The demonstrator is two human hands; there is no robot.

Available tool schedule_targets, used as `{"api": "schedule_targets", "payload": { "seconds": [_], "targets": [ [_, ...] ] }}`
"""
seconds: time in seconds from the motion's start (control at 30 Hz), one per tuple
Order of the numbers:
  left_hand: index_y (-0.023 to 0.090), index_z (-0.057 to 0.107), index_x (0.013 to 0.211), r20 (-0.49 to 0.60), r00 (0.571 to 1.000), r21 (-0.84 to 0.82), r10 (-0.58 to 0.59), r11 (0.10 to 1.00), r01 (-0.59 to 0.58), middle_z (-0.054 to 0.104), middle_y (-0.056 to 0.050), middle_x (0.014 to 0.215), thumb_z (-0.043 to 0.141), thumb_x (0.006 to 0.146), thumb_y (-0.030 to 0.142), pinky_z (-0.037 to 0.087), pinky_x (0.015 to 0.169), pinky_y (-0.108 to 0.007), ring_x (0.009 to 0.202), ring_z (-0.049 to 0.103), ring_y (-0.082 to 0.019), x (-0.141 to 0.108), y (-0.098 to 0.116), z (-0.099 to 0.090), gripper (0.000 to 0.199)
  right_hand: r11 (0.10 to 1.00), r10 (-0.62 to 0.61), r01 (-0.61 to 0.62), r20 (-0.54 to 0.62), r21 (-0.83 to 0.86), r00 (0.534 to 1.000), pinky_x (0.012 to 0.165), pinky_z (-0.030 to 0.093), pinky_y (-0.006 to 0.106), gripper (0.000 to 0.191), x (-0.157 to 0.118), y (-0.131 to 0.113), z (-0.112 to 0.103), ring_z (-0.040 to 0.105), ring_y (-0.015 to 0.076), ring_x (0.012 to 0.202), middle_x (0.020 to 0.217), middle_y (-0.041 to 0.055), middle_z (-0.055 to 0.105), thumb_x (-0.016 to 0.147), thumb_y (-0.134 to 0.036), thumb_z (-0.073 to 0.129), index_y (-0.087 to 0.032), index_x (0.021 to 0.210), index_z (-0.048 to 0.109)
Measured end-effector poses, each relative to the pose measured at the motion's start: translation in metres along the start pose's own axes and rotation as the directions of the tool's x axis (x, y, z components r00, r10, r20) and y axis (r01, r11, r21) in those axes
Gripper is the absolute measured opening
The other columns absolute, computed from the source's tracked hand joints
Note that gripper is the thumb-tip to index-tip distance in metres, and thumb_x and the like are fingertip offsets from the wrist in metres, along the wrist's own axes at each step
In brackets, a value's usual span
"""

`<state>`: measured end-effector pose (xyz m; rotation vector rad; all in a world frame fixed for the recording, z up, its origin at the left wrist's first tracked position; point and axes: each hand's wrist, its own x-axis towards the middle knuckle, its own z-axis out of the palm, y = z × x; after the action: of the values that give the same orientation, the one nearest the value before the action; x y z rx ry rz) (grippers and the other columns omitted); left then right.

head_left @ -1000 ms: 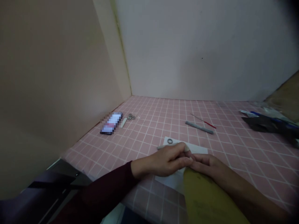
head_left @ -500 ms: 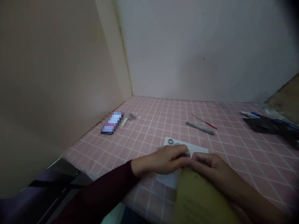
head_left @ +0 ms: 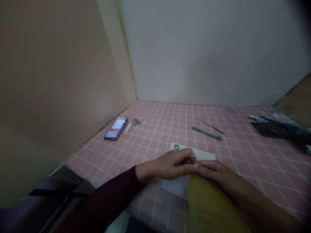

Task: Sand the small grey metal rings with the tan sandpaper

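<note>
Over a white sheet of paper point(head_left: 173, 187) on the table, my two hands meet at the fingertips. My left hand point(head_left: 171, 165) comes in from the left with its fingers curled and the thumb close to my right fingertips. Whatever it pinches, if anything, is too small and hidden to name. My right hand point(head_left: 218, 171) grips the top edge of a yellow sandpaper sheet point(head_left: 211, 207), whose printed back hangs down toward me. Just beyond my left hand, a small grey ring point(head_left: 176, 147) lies on the white paper.
Past my hands lie a grey rod-like tool point(head_left: 207, 133) and a thin red-handled tool point(head_left: 218, 130). At left are a phone point(head_left: 116, 128), a pale strip point(head_left: 128, 128) and several small metal rings point(head_left: 136, 121). Dark cloth-like items point(head_left: 269, 128) sit at right. Walls border the pink checked table point(head_left: 155, 126).
The sandpaper's left edge has shifted to the right. My right fingers have straightened and moved a little, and the gap between my left thumb and fingers shows more. The view has moved slightly.
</note>
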<state>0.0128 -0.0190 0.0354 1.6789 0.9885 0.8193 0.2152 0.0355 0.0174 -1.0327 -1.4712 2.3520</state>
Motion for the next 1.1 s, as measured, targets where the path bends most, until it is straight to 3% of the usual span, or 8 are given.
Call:
{"api": "schedule_targets", "payload": {
  "seconds": [0.27,0.43,0.57,0.63,0.83,0.93,1.03,1.1],
  "targets": [
    [0.017,0.051,0.096,0.003,1.000,-0.154,0.005,0.988,-0.005,0.052,0.002,0.077,0.061,0.094,0.031,0.039,0.062,-0.024,0.068,0.048,-0.010,0.001,0.001,0.003,0.018,1.000,0.013,-0.012,0.056,-0.016,0.998,0.049,0.029,0.022,0.035,0.002,-0.003,-0.006,0.039,0.0078,0.049,0.057,-0.0044,0.047,0.075,-0.049,0.077,-0.017,0.073,0.063],
    [0.018,0.050,0.093,0.002,1.000,-0.054,0.024,0.998,-0.024,0.050,0.003,0.076,0.060,0.094,0.032,0.038,0.062,-0.024,0.067,0.046,-0.010,0.000,-0.002,0.001,0.017,0.991,-0.015,0.023,0.064,-0.129,0.998,0.056,0.037,0.024,0.041,0.001,-0.004,-0.003,0.047,0.0104,0.057,0.069,-0.0007,0.055,0.075,-0.057,0.074,-0.017,0.081,0.066],
    [0.018,0.050,0.086,0.036,0.997,-0.020,-0.062,0.998,0.062,0.050,0.003,0.076,0.061,0.093,0.046,0.037,0.063,-0.025,0.069,0.046,-0.011,0.002,-0.007,-0.002,0.031,0.845,-0.267,0.186,-0.094,-0.501,0.959,0.056,0.033,0.026,0.042,-0.003,-0.006,0.004,0.043,0.0133,0.060,0.062,-0.0011,0.047,0.076,-0.053,0.073,-0.018,0.061,0.055],
    [0.018,0.050,0.086,0.055,0.994,-0.087,-0.091,0.992,0.095,0.051,0.002,0.075,0.059,0.093,0.050,0.037,0.062,-0.026,0.068,0.046,-0.011,0.002,-0.006,-0.002,0.034,0.802,-0.335,0.210,-0.130,-0.559,0.933,0.056,0.033,0.027,0.041,-0.004,-0.006,0.005,0.043,0.0140,0.061,0.061,-0.0007,0.047,0.077,-0.051,0.073,-0.018,0.059,0.054],
    [0.018,0.052,0.094,-0.008,0.999,-0.087,0.040,0.995,-0.040,0.051,0.000,0.085,0.060,0.093,0.040,0.038,0.067,-0.026,0.074,0.047,-0.012,-0.001,0.001,0.002,0.023,0.989,0.000,0.009,0.056,-0.146,0.998,0.055,0.038,0.026,0.042,-0.001,-0.004,-0.001,0.047,0.0116,0.055,0.066,-0.0005,0.054,0.072,-0.058,0.074,-0.018,0.079,0.066],
    [0.019,0.051,0.089,0.030,0.999,-0.086,-0.038,0.995,0.040,0.049,0.002,0.078,0.060,0.093,0.042,0.035,0.063,-0.026,0.069,0.043,-0.011,0.001,-0.006,0.000,0.025,0.940,-0.135,0.117,-0.034,-0.319,0.990,0.056,0.037,0.026,0.041,-0.001,-0.004,0.003,0.047,0.0128,0.058,0.065,0.0000,0.054,0.074,-0.058,0.073,-0.018,0.072,0.064],
    [0.019,0.048,0.085,0.098,0.990,-0.188,-0.104,0.975,0.121,0.045,0.004,0.073,0.058,0.094,0.044,0.032,0.060,-0.025,0.064,0.039,-0.010,0.003,-0.009,-0.001,0.029,0.795,-0.361,0.217,-0.156,-0.567,0.919,0.056,0.034,0.026,0.042,-0.004,-0.005,0.008,0.043,0.0136,0.060,0.060,-0.0007,0.048,0.075,-0.052,0.073,-0.018,0.058,0.053],
    [0.018,0.049,0.088,0.075,0.994,-0.181,-0.080,0.979,0.093,0.045,0.004,0.074,0.058,0.094,0.043,0.032,0.060,-0.025,0.065,0.040,-0.010,0.002,-0.006,0.000,0.027,0.827,-0.326,0.210,-0.139,-0.521,0.935,0.055,0.034,0.026,0.041,-0.006,-0.005,0.008,0.043,0.0131,0.059,0.061,-0.0009,0.048,0.076,-0.052,0.073,-0.019,0.061,0.055]
  ]
}}
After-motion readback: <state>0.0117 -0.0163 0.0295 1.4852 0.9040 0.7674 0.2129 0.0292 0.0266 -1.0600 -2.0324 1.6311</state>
